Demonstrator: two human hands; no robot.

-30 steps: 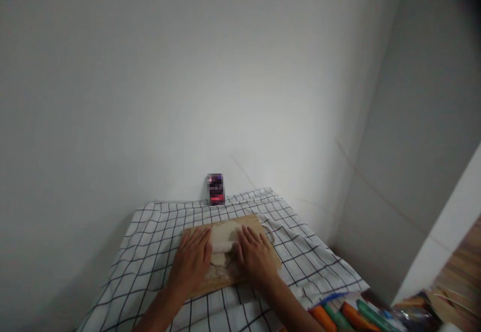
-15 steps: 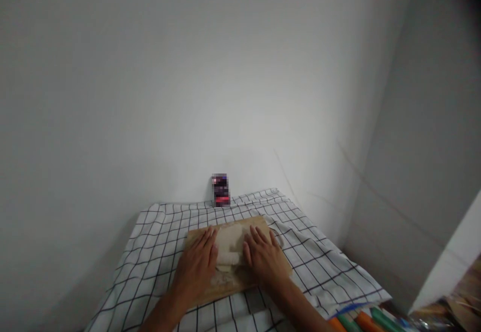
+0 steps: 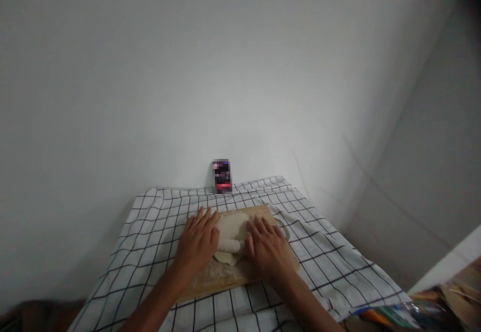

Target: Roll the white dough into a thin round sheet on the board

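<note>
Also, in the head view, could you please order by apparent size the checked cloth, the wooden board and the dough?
1. Checked cloth, clearly the largest
2. Wooden board, partly covered
3. Dough, smallest, also partly covered

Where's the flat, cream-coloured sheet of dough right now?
In the head view, low and near the middle, the dough sheet lies on the rectangular tan wooden board, between the left hand and the right hand, with a pale cylinder across it.
</note>
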